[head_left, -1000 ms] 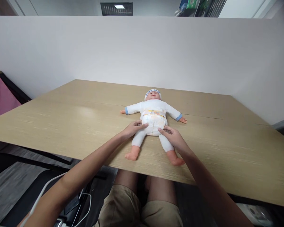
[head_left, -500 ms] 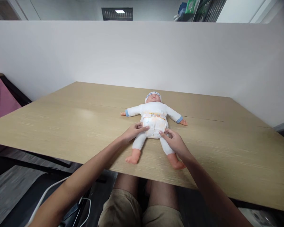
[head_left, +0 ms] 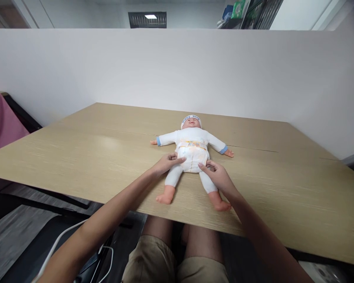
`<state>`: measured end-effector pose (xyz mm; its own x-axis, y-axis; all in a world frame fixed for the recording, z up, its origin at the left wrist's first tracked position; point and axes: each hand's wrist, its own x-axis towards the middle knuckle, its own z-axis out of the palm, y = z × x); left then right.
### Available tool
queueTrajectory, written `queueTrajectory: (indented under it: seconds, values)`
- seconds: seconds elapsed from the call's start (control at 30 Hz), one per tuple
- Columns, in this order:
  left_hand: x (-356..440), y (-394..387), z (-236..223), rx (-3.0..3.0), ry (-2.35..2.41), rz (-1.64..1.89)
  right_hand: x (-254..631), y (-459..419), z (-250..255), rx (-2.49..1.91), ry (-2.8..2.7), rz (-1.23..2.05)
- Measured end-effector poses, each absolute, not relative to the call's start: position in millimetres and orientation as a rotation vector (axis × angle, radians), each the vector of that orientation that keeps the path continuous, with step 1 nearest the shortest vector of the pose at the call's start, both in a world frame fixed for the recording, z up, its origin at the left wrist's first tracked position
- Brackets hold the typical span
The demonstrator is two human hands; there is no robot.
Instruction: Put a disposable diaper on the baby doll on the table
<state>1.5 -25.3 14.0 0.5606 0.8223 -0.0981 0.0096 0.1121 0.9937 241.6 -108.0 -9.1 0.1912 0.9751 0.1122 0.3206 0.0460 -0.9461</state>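
On its back on the table lies a baby doll (head_left: 192,134) in a white suit with blue cuffs and a white headband, its head away from me and its arms spread. Around its hips is a white diaper (head_left: 192,158) with an orange patterned waistband. My left hand (head_left: 168,162) pinches the diaper's edge at the leg on the left, thumb on the front and fingers tucked at the side. At the opposite leg edge, my right hand (head_left: 214,171) grips the diaper in the same way. The fingertips under the edges are partly hidden.
The wooden table (head_left: 112,157) reaches back to a white partition (head_left: 165,67). A pink cloth (head_left: 4,120) hangs at the far left. Below the table's front edge, a black chair (head_left: 32,243) and a white cable (head_left: 54,245) are at the left.
The camera view has shifted very slightly. Both hands stay on the diaper's leg edges, and the doll lies as before.
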Motion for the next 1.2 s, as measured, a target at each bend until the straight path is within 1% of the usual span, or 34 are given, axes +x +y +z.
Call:
queueTrajectory:
  seconds: [0.13,0.2,0.27,0.47,0.53,0.63,0.7,0.77,0.87,0.93,1.07,1.2]
  values:
    - [1,-26,14,1.246,0.779,0.707,243,-106,-8,-1.383,-1.264,0.957]
    - [2,-27,14,1.249,0.790,0.733,243,-106,-6,-1.370,-1.243,0.970]
    - [2,-27,14,1.284,0.816,0.759,242,-109,-2,-1.419,-1.248,0.898]
    - [-13,-30,25,1.475,0.812,0.769,242,-130,14,-1.717,-1.431,0.508]
    - [-22,-26,29,1.563,0.806,0.785,244,-137,17,-1.777,-1.464,0.448]
    - [-33,-12,31,1.740,0.910,0.844,257,-136,18,-1.753,-1.447,0.405]
    - [-36,2,28,1.943,1.069,0.923,274,-123,14,-1.737,-1.410,0.321]
    - [-34,21,23,2.175,1.271,0.963,297,-100,7,-1.748,-1.413,0.153]
    - [-23,50,16,2.392,1.523,0.863,331,-57,-8,-1.814,-1.541,-0.180]
    - [-13,68,13,2.452,1.585,0.773,345,-30,-17,-1.884,-1.620,-0.272]
    - [3,94,9,2.506,1.573,0.644,346,7,-24,-1.948,-1.777,-0.204]
    - [9,107,10,2.497,1.585,0.635,326,21,-19,-2.021,-1.793,-0.140]
